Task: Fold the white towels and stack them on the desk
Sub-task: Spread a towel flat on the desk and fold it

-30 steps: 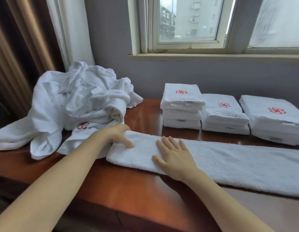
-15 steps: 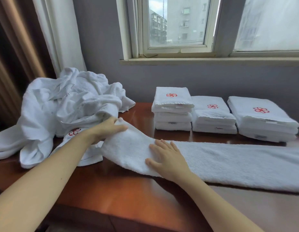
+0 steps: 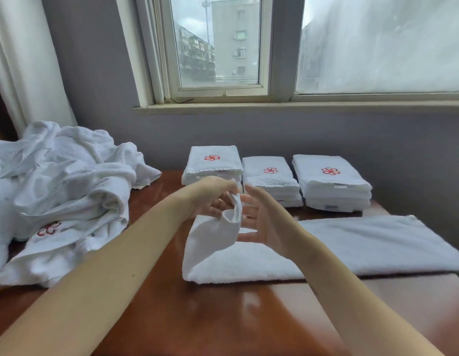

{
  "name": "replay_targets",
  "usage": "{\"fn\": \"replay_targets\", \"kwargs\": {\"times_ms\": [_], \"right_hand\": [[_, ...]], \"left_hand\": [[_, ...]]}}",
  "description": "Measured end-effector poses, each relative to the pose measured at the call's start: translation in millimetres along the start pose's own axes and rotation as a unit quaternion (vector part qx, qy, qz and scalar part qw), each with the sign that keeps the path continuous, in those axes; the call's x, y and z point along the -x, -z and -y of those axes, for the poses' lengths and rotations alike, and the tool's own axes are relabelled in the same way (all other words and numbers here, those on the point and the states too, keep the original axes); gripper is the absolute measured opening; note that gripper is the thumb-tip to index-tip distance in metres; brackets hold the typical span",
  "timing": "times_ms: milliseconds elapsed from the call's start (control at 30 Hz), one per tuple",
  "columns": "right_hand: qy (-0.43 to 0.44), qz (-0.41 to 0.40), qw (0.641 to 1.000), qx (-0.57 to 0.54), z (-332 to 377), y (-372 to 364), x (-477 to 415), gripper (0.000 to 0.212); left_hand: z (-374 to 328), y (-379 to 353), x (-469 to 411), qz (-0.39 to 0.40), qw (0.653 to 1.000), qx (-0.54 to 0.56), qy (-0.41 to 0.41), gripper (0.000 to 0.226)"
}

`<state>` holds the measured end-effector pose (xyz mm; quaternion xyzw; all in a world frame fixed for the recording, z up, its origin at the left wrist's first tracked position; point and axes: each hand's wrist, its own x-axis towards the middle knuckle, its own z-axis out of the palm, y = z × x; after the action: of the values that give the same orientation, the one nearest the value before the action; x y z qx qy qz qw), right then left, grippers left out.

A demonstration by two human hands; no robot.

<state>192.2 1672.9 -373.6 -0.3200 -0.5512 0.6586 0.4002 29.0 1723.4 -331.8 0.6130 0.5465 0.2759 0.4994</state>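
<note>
A long white towel (image 3: 364, 242), folded into a narrow strip, lies across the brown desk (image 3: 197, 309). My left hand (image 3: 213, 196) pinches its left end and holds it lifted above the strip, curled over toward the right. My right hand (image 3: 259, 217) is raised beside that lifted end, fingers spread, palm facing it; whether it touches the cloth I cannot tell. Three stacks of folded white towels with red flower logos stand at the back: left stack (image 3: 213, 163), middle stack (image 3: 270, 176), right stack (image 3: 331, 181).
A heap of unfolded white towels (image 3: 63, 196) covers the desk's left side. A grey wall and window sill (image 3: 300, 106) run behind the stacks. A curtain (image 3: 25, 60) hangs at the far left. The desk's front edge is near me.
My left hand has lifted the towel's left end off the desk and carried it rightward. My right hand has risen off the strip. The view has shifted right.
</note>
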Motion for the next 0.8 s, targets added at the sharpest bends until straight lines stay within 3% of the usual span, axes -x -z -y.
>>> {"fn": "replay_targets", "kwargs": {"times_ms": [233,333,400,467,533,633,700,800], "right_hand": [[-0.018,0.0,0.998,0.055,-7.3,43.0,20.5,0.04],[-0.024,-0.098,0.988,0.119,-18.9,53.6,20.9,0.04],[-0.037,-0.194,0.969,0.146,-29.3,62.4,19.8,0.049],[-0.042,-0.244,0.959,0.141,-37.0,69.6,20.2,0.053],[-0.049,-0.279,0.948,0.143,-41.4,74.4,20.5,0.063],[-0.048,-0.307,0.931,0.19,-43.2,75.6,19.4,0.071],[-0.039,-0.322,0.901,0.287,-41.5,75.2,18.9,0.054],[-0.087,-0.306,0.826,0.466,-35.6,74.8,17.6,0.028]], "left_hand": [[5.2,-57.1,-22.8,0.052,0.998,-0.036,-0.024,0.029],[14.7,-66.6,-24.5,0.079,0.996,-0.006,-0.032,0.021],[22.6,-67.3,-23.9,0.036,0.997,0.032,-0.066,0.025],[33.2,-64.4,-22.1,-0.068,0.989,0.038,-0.126,0.028],[47.1,-60.9,-19.3,-0.159,0.973,-0.02,-0.168,0.029],[72.2,-61.6,-16.1,-0.184,0.949,-0.184,-0.18,0.033],[84.8,-65.8,-15.5,-0.176,0.93,-0.271,-0.173,0.039],[94.0,-74.8,-18.1,-0.122,0.899,-0.39,-0.159,0.054]]}}
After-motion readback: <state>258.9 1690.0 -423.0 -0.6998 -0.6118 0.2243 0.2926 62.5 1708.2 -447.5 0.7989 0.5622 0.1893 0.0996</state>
